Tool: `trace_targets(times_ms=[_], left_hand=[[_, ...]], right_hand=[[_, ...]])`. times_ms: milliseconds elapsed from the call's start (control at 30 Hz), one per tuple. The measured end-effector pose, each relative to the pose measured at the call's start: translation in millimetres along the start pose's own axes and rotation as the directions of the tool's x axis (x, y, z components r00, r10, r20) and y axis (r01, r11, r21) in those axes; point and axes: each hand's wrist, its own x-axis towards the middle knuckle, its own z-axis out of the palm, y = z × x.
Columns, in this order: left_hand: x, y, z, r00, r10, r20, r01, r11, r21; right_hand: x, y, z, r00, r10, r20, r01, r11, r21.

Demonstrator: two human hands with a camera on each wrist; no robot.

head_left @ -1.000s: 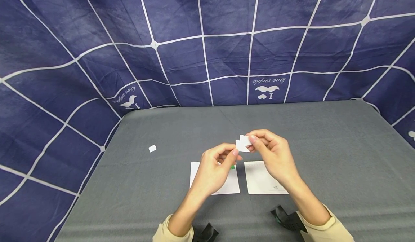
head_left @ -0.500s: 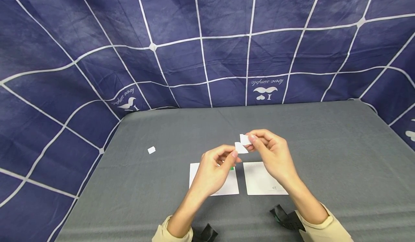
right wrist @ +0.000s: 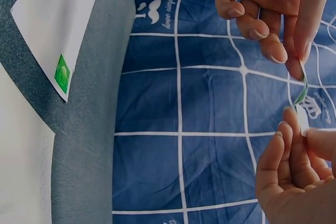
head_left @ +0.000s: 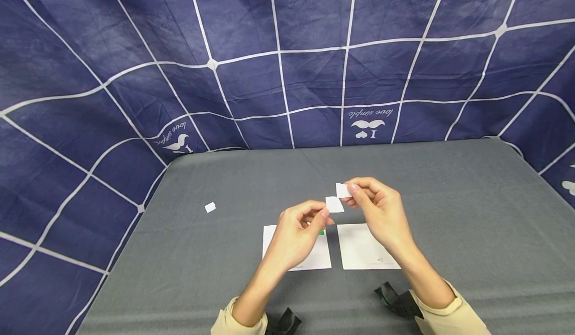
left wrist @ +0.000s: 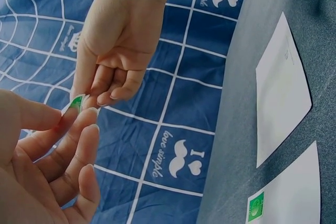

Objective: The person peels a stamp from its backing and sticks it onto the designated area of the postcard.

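In the head view my left hand (head_left: 296, 235) pinches a small stamp (head_left: 334, 204) by its lower edge, its white back towards me. Its green face shows as a thin curved strip in the right wrist view (right wrist: 302, 94). Just beyond and to the right, my right hand (head_left: 382, 215) pinches a small white paper piece (head_left: 343, 190), like a backing. The stamp and the paper lie close at their corners; whether they touch is hard to tell. Below the hands are two white envelopes, the left one (head_left: 314, 255) bearing a green stamp (left wrist: 256, 206), the right one (head_left: 364, 247) partly behind my right wrist.
Another small white paper piece (head_left: 210, 207) lies on the grey cloth-covered table (head_left: 179, 255) at the left. A blue curtain with white grid lines (head_left: 310, 75) hangs behind and along the sides. Black straps (head_left: 397, 302) sit at the wrists.
The stamp and the white paper piece overlapped a second ago; now they are mostly apart. My right hand has shifted slightly up and right, while my left hand stays nearly in place.
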Motion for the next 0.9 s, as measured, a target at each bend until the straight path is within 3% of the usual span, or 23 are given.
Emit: trace_targets(times_ms=[567,900], left_hand=[[0.5,1.8,-7.3,1.000,-0.007,-0.007,0.007,1.000,0.026],[-1.8,4.3,-6.8,1.000,0.007,0.027,-0.007,1.000,0.028]], right_hand=[[5.2,1.6,5.5,0.995,0.090,-0.047,-0.092,0.995,-0.046],[0.5,12.2,5.3,0.989,0.139,-0.049,-0.147,0.948,-0.284]])
